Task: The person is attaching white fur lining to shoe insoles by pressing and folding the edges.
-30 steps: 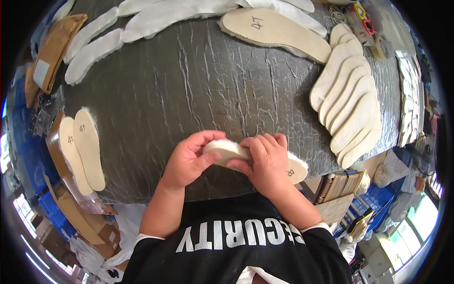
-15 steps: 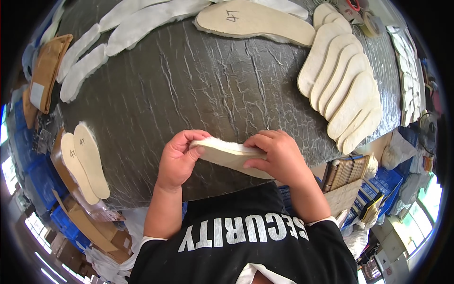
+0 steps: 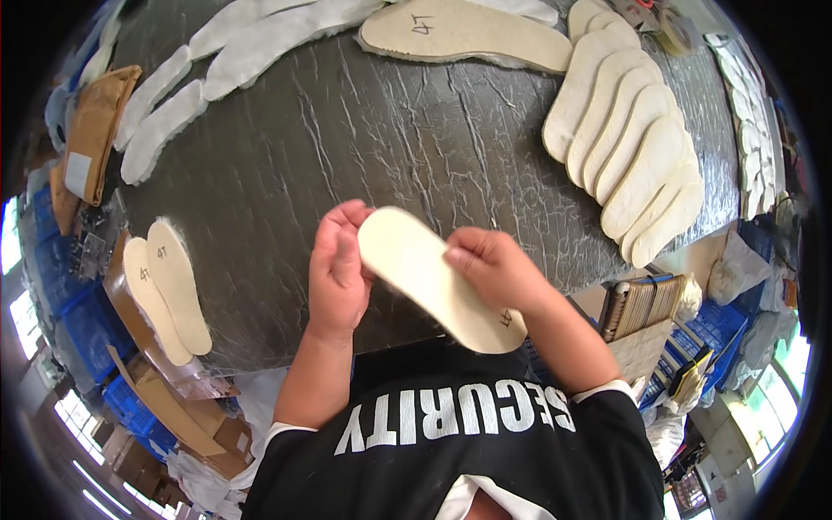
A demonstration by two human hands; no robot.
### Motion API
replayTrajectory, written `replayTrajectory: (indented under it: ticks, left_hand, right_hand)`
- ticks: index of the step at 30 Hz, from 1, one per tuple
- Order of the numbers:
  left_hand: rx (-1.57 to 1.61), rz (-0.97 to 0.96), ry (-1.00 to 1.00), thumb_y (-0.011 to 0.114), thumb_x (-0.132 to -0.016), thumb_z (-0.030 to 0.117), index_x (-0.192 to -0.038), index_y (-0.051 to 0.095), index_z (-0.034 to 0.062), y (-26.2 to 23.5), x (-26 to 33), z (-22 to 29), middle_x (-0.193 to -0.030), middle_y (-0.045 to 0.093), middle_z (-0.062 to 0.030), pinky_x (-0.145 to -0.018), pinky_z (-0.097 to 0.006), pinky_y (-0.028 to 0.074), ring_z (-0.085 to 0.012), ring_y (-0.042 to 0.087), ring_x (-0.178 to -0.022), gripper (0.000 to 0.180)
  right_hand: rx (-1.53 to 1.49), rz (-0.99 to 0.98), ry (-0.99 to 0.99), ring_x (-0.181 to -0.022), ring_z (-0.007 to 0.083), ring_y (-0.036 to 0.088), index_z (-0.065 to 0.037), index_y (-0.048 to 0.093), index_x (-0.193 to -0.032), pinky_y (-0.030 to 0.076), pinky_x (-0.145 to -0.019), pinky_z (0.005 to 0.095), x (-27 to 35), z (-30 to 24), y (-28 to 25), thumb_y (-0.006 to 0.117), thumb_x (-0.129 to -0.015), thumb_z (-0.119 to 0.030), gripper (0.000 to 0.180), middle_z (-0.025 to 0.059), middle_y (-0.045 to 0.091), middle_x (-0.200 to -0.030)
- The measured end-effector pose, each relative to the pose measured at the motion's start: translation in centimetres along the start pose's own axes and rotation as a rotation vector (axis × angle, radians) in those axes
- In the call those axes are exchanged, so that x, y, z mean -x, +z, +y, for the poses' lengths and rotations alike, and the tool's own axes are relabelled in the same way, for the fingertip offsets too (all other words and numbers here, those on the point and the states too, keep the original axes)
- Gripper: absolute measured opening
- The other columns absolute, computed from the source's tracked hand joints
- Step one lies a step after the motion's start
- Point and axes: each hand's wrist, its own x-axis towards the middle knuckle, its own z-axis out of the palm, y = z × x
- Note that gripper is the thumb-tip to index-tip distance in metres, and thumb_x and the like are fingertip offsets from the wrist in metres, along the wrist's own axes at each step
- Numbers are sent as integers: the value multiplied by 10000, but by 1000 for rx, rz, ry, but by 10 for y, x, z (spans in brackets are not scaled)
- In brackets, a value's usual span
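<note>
A cream shoe insole (image 3: pixel 425 269) is held up over the near edge of the table, its flat face turned up and a handwritten mark near its lower end. My right hand (image 3: pixel 498 269) grips its right side, thumb on the face and fingers behind. Beside the insole's upper left end is my left hand (image 3: pixel 338 264). Its thumb is off the insole's face and its fingers are loosely bent, with the tips at or behind the edge; contact there is hard to tell.
A fanned row of cream insoles (image 3: pixel 637 147) lies at right. One large marked insole (image 3: pixel 468 35) and several white fleecy pieces (image 3: pixel 286 43) lie along the far side. Two marked insoles (image 3: pixel 178 286) rest at left, near a brown cardboard package (image 3: pixel 100 130). A tape roll (image 3: pixel 676 35) sits far right.
The insole, bent with its fleecy edge showing before, is now flat and turned face up. My left thumb has come off it. My right hand keeps its grip.
</note>
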Motion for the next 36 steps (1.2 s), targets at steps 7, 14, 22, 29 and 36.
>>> replayTrajectory:
  ticks: [7,14,22,29,36]
  left_hand:
    - [-1222,-212,849,847,-633,163,-961,632,112,23,15,33,-1176,566,-116,-897,-419,432,-321,508,-1083,395]
    - [-1280,-336,1004,820,-625,144,-845,706,148,48,22,35,-971,604,6,-831,-387,400,-248,483,-974,248]
    - [-1374,-459,980,741,-664,115,-801,674,111,56,21,35,-974,611,11,-890,-391,376,-184,523,-979,153]
    - [-1290,-537,839,664,-781,72,-805,537,98,54,20,21,-916,641,-36,-953,-467,370,-247,618,-843,132]
    - [-1420,-493,625,644,-765,15,-814,528,78,39,23,25,-828,619,-41,-939,-466,370,-238,598,-780,140]
  right_hand:
    - [-881,-138,422,-658,93,616,-10,638,-1012,528,-595,258,5,-7,-21,523,-999,-231,249,37,665,-823]
    - [-1026,-282,506,-525,103,567,-19,614,-1014,463,-449,238,16,-15,-5,593,-958,-217,207,30,622,-721]
    - [-1031,-382,444,-518,89,546,-42,625,-946,424,-434,226,20,1,3,602,-953,-237,197,5,584,-661]
    - [-922,-541,414,-551,113,562,-64,627,-921,446,-483,257,21,23,13,548,-974,-227,189,17,596,-693]
    - [-733,-194,96,-773,71,568,-41,644,-993,476,-720,252,27,29,-16,565,-976,-263,236,-6,630,-862]
